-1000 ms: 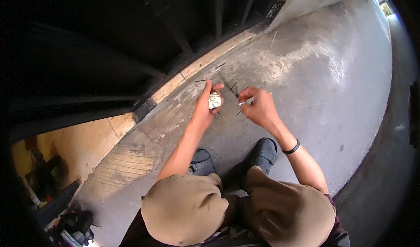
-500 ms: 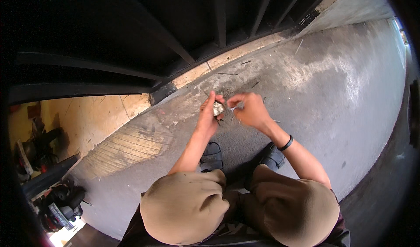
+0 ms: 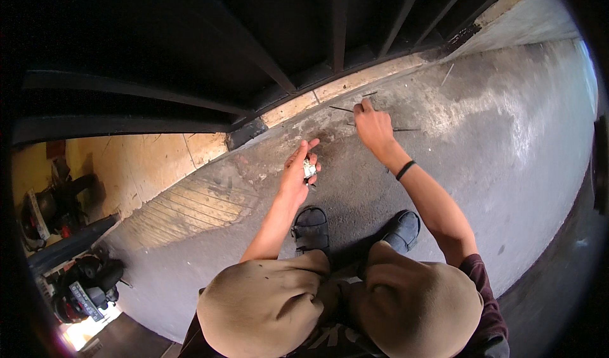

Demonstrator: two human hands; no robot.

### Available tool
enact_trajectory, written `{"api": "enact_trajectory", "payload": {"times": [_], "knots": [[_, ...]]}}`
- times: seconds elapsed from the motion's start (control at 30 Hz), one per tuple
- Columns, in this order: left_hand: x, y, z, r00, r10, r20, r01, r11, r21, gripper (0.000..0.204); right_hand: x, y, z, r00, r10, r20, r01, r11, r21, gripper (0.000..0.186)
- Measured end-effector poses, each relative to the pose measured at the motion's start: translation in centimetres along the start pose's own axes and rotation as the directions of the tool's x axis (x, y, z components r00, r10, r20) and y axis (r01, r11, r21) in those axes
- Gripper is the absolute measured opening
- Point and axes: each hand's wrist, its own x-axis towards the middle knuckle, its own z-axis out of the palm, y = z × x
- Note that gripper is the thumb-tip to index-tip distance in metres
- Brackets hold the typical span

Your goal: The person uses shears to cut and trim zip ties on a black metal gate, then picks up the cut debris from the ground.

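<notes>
My left hand (image 3: 298, 173) is curled around a small silvery-white crumpled object (image 3: 309, 168), with its index finger stretched out and a dark bit showing below. My right hand (image 3: 374, 128) reaches down near the floor, farther out, its fingers closed. Its fingertips are at the end of a thin dark stick (image 3: 340, 109); whether they grip it is hidden. Another thin dark stick (image 3: 406, 130) shows beside the hand, and a short one (image 3: 370, 94) lies just beyond the fingers.
A dark barred gate (image 3: 339, 34) rises ahead over a pale tiled ledge (image 3: 288, 112). Rough grey concrete (image 3: 482, 187) spreads around my sandals (image 3: 311, 228). Parked motorbikes (image 3: 89, 288) stand at the left, and a pale thin stick (image 3: 448, 74) lies far right.
My right hand has left the left hand's side and moved away, up toward the sticks by the ledge. My left hand still holds the silvery object, now slightly lower.
</notes>
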Motion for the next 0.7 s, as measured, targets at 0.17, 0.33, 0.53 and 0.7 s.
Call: {"api": "enact_trajectory", "payload": {"times": [0.17, 0.33, 0.53, 0.7], "knots": [[1.2, -0.3, 1.7, 0.998, -0.029, -0.05, 0.029, 1.0, 0.001, 0.065, -1.3, -0.5, 0.2, 0.993, 0.079, -0.09, -0.062, 0.983, 0.173, 0.018], [1.8, -0.3, 2.2, 0.997, -0.065, -0.034, 0.065, 0.998, 0.0, 0.067, 0.0, 0.6, 0.5, 0.997, 0.033, -0.072, -0.026, 0.994, 0.102, 0.02], [1.6, 0.0, 1.2, 0.999, -0.038, 0.018, 0.04, 0.982, -0.185, 0.082, -0.4, -0.4, 0.4, 0.998, 0.015, -0.056, -0.011, 0.997, 0.075, 0.014], [1.1, 0.1, 2.2, 0.998, 0.021, -0.064, -0.028, 0.994, -0.102, 0.082, -5.4, -4.2, -5.6, 1.0, -0.019, 0.01, 0.013, 0.9, 0.436, 0.006]]}}
